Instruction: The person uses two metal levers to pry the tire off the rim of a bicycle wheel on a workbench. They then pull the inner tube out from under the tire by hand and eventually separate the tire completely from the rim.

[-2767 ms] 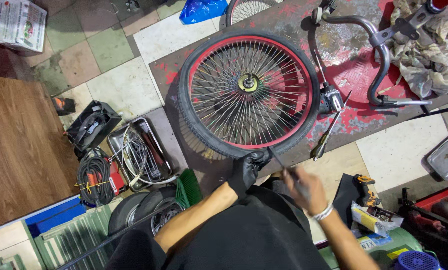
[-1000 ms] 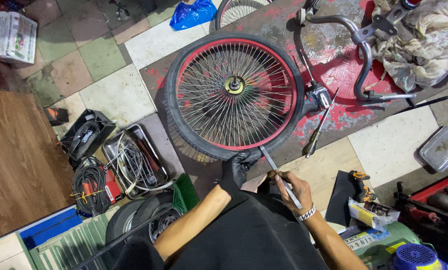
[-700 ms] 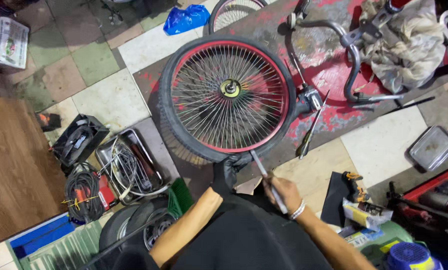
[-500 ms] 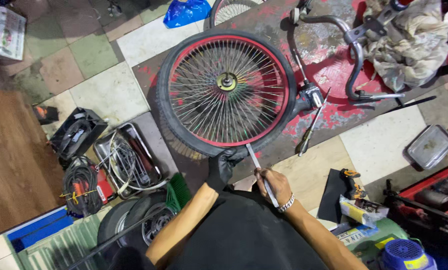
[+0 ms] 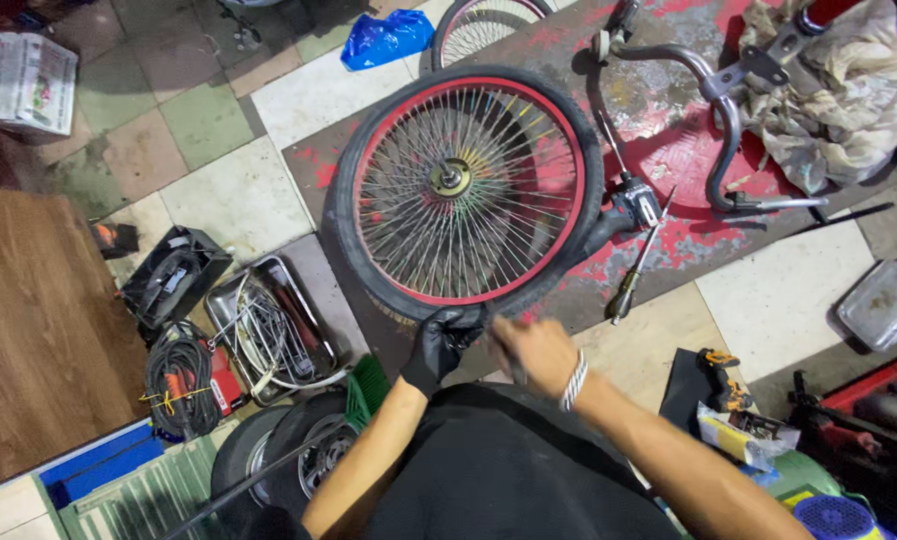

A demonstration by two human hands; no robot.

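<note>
At the lower centre of the frame, the gloved left hand (image 5: 441, 345) pinches the tyre of the red-rimmed wheel (image 5: 466, 190) lying flat on the floor — fingers closed on the rubber. Beside it the bare right hand (image 5: 531, 352) is blurred; I cannot tell what it grips — best to keep the tyre edge pinned firmly while working the bead.

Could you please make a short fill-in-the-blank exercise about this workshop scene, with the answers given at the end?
1. The spoked bicycle wheel has a rim painted ____.
2. The left hand wears a glove of ____ colour and touches the black tyre.
3. The bare right hand has a white band at its ____.
4. The crumpled plastic bag on the tiled floor is ____.

Missing words: red; black; wrist; blue
</note>
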